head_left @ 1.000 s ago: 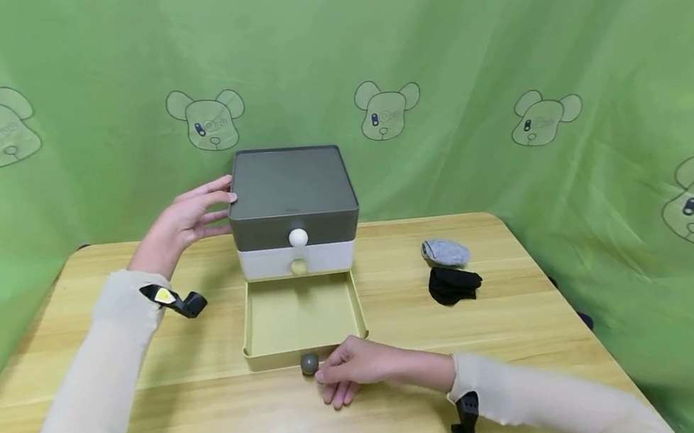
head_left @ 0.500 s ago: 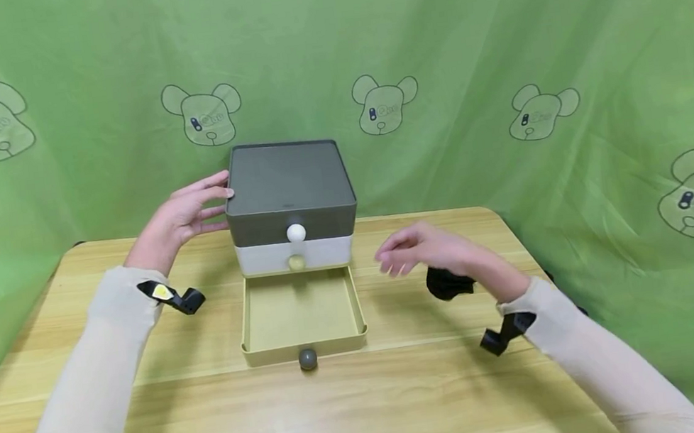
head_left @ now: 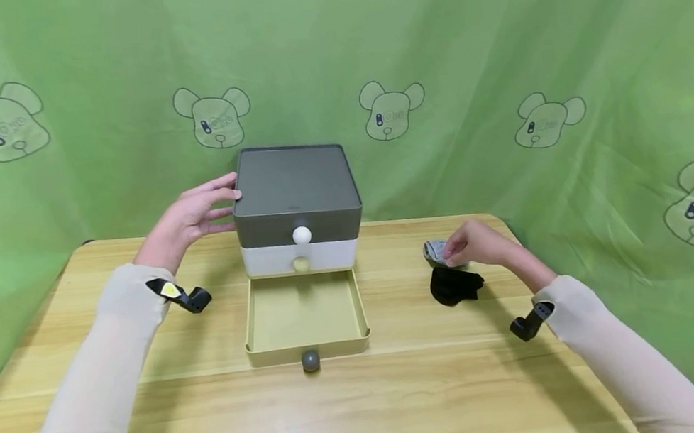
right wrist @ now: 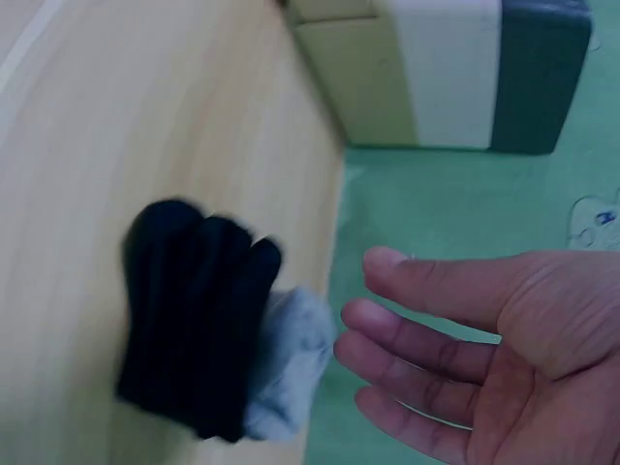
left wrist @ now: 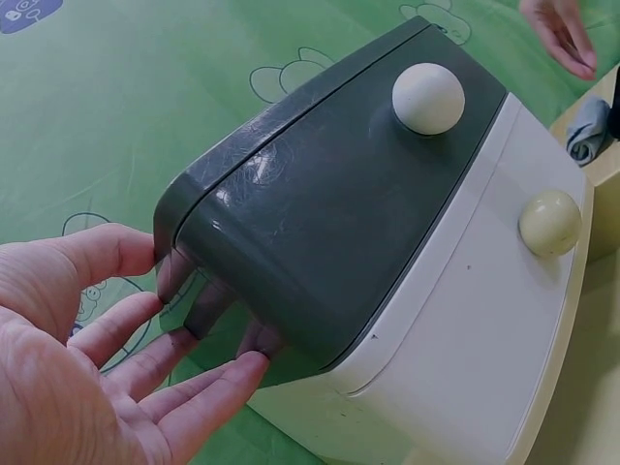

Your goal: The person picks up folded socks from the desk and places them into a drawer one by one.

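A small drawer unit (head_left: 294,179) stands on the table, dark grey on top, white in the middle, with its yellow bottom drawer (head_left: 307,314) pulled out and bare inside. My left hand (head_left: 189,216) rests against the unit's left side, thumb near the top edge; the left wrist view shows its fingers (left wrist: 208,407) loosely extended. Over at the right, my right hand (head_left: 478,243) hovers by a rolled grey sock (head_left: 435,252), partly covering it in the head view. In the right wrist view its fingers (right wrist: 417,378) are apart from the sock. A folded black sock (head_left: 454,286) lies just in front.
The wooden table (head_left: 215,417) ends at the back against a green curtain (head_left: 461,32) with bear-face prints. Round knobs stick out from the drawers, the bottom one a grey knob (head_left: 311,361) at the front of the pulled-out drawer.
My right hand has left the bottom drawer's grey knob and moved right and back to the grey sock. The left hand has stayed against the unit; the drawer remains out.
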Demonstrator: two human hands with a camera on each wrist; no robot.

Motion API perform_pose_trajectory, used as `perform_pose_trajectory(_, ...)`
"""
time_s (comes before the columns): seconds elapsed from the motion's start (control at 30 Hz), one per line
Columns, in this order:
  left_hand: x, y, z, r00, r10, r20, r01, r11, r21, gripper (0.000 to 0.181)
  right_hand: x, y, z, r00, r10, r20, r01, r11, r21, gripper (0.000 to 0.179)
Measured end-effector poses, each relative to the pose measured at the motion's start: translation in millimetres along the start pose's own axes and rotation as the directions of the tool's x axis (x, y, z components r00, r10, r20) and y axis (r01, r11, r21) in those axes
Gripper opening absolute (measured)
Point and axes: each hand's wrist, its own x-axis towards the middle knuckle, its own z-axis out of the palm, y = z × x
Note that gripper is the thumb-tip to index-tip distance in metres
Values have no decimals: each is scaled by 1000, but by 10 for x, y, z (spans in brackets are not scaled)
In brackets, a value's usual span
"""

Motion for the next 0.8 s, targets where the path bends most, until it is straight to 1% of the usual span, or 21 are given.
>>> perform_pose_trajectory(0.07,4,-3,-2,1000,-1,-2,1,1000,4,68,-3,104,64,1000,6,-13,-6,1000,-14,8)
perform_pose_trajectory(0.1,9,-6,-5,1000,-1,-2,1,1000,4,68,-8,150,98,1000,23,-16,-24,1000,-11,9)
perform_pose_trajectory(0.27,21,-1,-10,1000,-12,-4,12,1000,-4,69,-28,306,261,997,70,-31,-71,997,-11,15)
perform_pose_trajectory(0.37,33,8,-10,1000,-20,-5,20,1000,-4,68,-35,354,334,994,97,-43,-98,995,-11,19)
perform_pose_trajectory(0.43,45,18,-3,1000,-24,-1,24,1000,-9,68,-38,368,363,994,102,-49,-102,995,-4,20)
perform_pose_trajectory(0.57,82,33,8,999,-45,-7,45,998,-48,67,-33,370,383,993,105,-53,-106,994,-4,21)
perform_pose_trajectory(0.67,105,33,8,997,-67,-27,65,994,-84,67,-26,372,408,992,117,-53,-120,992,-45,26)
perform_pose_trajectory(0.8,118,31,0,996,-81,-41,77,992,-97,67,-20,381,463,986,158,-57,-164,978,-131,35)
